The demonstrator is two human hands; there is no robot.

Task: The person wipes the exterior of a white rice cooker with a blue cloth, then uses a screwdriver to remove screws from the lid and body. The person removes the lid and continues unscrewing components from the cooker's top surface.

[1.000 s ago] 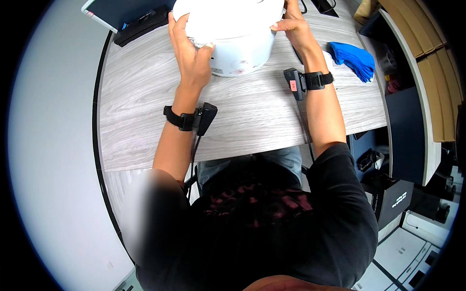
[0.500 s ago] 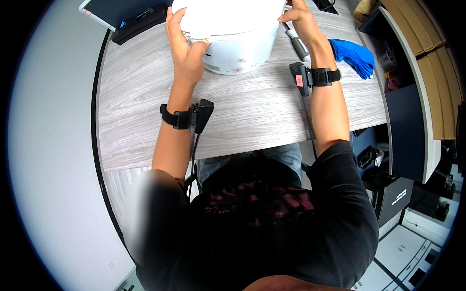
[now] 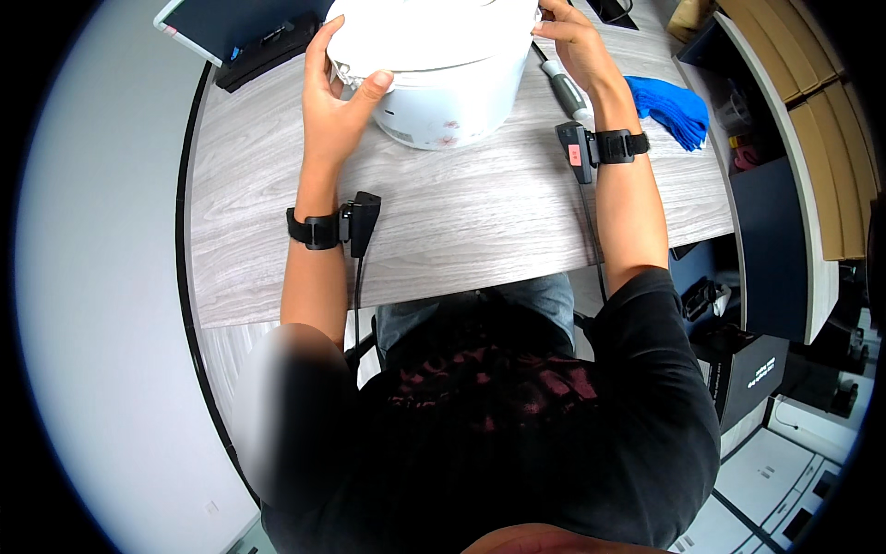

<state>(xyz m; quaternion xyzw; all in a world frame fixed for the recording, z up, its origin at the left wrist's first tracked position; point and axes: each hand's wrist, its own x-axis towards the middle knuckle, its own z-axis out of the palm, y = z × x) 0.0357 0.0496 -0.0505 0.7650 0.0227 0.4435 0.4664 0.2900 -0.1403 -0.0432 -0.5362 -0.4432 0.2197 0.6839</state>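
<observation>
From the head camera, the left hand wraps the near left side of the white rice cooker at the far edge of the wood-grain desk, thumb pressed to its smooth round wall; the right hand curls over the lid's right rim; a slip looks possible, glossy plastic offering little grip, and the cooker could knock the grey-handled tool just beside it; a soft blue cloth lies crumpled nearby.

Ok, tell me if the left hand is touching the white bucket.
Touching: the head view shows the left hand pressed against the white bucket, its thumb lying on the wall.
</observation>
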